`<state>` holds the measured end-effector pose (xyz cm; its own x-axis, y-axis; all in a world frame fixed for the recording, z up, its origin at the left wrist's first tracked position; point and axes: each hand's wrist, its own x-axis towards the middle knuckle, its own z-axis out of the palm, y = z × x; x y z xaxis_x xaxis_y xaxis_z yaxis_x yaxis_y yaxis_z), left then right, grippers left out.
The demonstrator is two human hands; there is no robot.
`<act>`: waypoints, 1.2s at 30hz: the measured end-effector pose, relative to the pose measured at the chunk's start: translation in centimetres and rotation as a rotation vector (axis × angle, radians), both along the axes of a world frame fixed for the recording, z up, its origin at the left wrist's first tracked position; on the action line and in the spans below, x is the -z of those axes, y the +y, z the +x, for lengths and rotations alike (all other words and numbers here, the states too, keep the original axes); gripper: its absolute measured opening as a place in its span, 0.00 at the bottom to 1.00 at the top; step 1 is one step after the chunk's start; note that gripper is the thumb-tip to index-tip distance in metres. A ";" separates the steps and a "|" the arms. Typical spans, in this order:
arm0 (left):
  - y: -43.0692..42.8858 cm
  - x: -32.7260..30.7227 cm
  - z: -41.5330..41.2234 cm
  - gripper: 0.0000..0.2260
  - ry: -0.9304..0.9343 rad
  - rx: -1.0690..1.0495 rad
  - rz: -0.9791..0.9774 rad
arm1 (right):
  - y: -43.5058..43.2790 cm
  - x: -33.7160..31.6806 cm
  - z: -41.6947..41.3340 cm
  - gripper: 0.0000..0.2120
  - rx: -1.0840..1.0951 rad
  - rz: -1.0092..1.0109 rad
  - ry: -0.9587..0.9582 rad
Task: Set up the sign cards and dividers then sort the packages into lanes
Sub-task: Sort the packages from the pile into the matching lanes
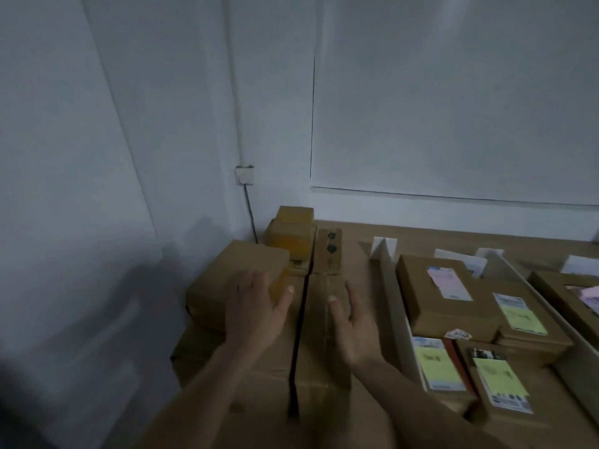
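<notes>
Looks like the sorting step. Big carton (pixel 324 377) under both hands. Brown package (pixel 246 264) under left hand (pixel 256 306), fingers spread flat, not gripping. Right hand (pixel 353 325) spread, empty, beside it. Dividers (pixel 397 306) (already up) stand right of it. Next: grip, lift, check label.

Almost nothing here can be read. At my 3 o'clock, the white printed shipping labels (pixel 449 283) on the brown cardboard packages (pixel 418 299) are blurred to grey smears. The handwriting on the yellow-green sticky notes (pixel 525 315) stuck over them is too faint to make out. A small white oval sticker (pixel 457 334) between those packages carries dark digits, but I cannot tell which.
</notes>
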<state>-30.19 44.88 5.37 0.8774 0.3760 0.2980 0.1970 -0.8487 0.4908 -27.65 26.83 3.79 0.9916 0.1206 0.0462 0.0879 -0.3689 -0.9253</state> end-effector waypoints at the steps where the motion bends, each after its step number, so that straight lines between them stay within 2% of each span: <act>1: 1.4 0.0 0.4 0.25 0.013 -0.020 0.004 | 1.2 0.1 0.4 0.31 0.000 -0.009 0.016; 5: 6.5 0.3 1.7 0.27 0.063 -0.117 0.044 | 4.8 -0.2 1.5 0.31 -0.027 -0.050 0.090; 9: 10.7 0.8 2.2 0.26 0.106 -0.252 -0.014 | 8.1 -0.2 3.2 0.31 -0.054 -0.017 0.176; 11: 12.1 1.2 2.6 0.26 0.150 -0.269 -0.074 | 9.5 0.0 3.9 0.30 -0.096 -0.006 0.226; 13: 13.1 1.5 2.9 0.26 0.174 -0.225 -0.212 | 10.7 -0.1 4.2 0.28 -0.141 -0.001 0.287; 18: 13.7 1.9 3.3 0.23 0.139 -0.208 -0.348 | 12.8 0.7 5.1 0.24 -0.188 0.017 0.349; 21: 13.5 1.7 3.7 0.12 0.076 -0.252 -0.407 | 13.2 1.1 5.4 0.20 -0.132 0.062 0.356; 22: 13.4 1.6 4.0 0.12 0.046 -0.261 -0.430 | 13.2 0.9 5.5 0.20 -0.104 0.073 0.355; 24: 13.0 1.3 4.5 0.18 0.018 -0.290 -0.486 | 12.7 0.4 5.7 0.17 -0.050 0.103 0.343; 26: 12.8 1.1 5.1 0.19 0.013 -0.333 -0.617 | 12.1 -0.1 6.0 0.19 -0.007 0.141 0.345; 29: 11.9 0.5 5.7 0.10 -0.030 -0.321 -0.919 | 10.9 0.0 6.8 0.29 0.021 0.214 0.293; 30: 11.5 0.5 6.0 0.07 -0.040 -0.292 -0.986 | 10.4 -0.1 6.9 0.29 0.020 0.241 0.268; 31: 11.0 0.3 6.1 0.08 -0.057 -0.267 -1.040 | 10.1 -0.5 6.9 0.29 0.021 0.250 0.228; 34: 9.6 -0.4 6.2 0.20 -0.113 -0.197 -1.161 | 8.9 -1.2 7.0 0.31 0.025 0.260 0.146; 36: 8.5 -0.9 6.3 0.22 -0.144 -0.128 -1.266 | 8.3 -1.4 6.8 0.27 0.040 0.288 0.155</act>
